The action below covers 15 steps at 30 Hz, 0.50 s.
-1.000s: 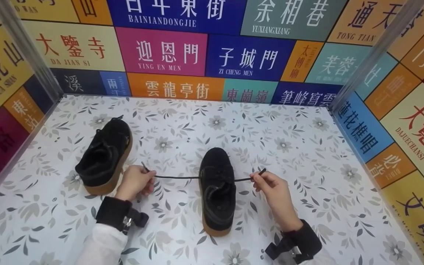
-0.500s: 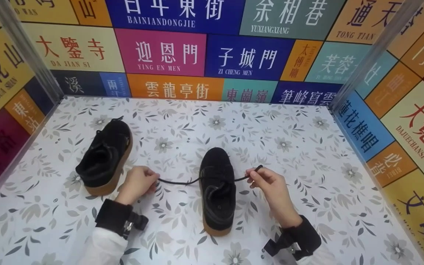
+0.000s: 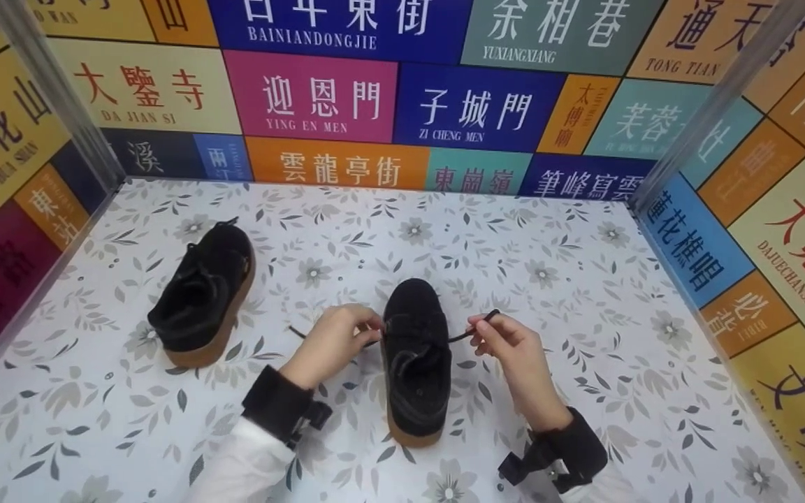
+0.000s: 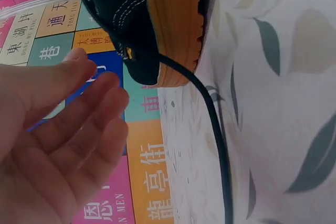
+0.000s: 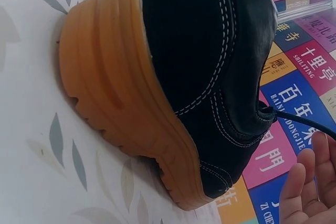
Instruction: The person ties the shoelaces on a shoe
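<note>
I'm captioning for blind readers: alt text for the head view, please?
A person's right hand pinches the lace of a black shoe; the left hand is at its other side. Another shoe stands to the left on the floral surface.

BAINIANDONGJIE is printed on a blue panel [image 3: 339,31], YUXIANGXIANG on a grey panel [image 3: 553,36], YING EN MEN on a pink panel [image 3: 310,96], and DA JIAN SI on a cream panel [image 3: 147,85], with Chinese characters set above each.

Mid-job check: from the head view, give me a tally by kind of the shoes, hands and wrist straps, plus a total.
Shoes: 2
Hands: 2
Wrist straps: 2
Total: 6
</note>
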Tool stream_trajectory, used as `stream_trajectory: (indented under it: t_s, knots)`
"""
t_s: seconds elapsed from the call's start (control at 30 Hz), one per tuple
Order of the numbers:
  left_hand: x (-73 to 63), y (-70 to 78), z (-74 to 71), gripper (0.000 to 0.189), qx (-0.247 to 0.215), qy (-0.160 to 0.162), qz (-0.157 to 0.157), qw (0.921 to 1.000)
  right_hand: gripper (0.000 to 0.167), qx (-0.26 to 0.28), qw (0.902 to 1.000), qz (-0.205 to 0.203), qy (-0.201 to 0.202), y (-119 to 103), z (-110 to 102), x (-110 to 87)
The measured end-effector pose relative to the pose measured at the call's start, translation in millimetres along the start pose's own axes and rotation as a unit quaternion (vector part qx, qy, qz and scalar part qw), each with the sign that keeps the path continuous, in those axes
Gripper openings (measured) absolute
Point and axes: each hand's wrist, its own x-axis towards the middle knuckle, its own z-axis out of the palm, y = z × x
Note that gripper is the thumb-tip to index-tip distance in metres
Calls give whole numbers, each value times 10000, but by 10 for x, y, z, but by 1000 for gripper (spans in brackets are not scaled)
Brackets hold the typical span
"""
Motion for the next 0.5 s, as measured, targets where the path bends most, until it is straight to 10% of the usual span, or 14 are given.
stream_trajectory:
  t_s: [0.5]
  knots:
    - [46,-22,237,6,209,592,314,9975,19,42,10000,-17,-68,19,-2,-1]
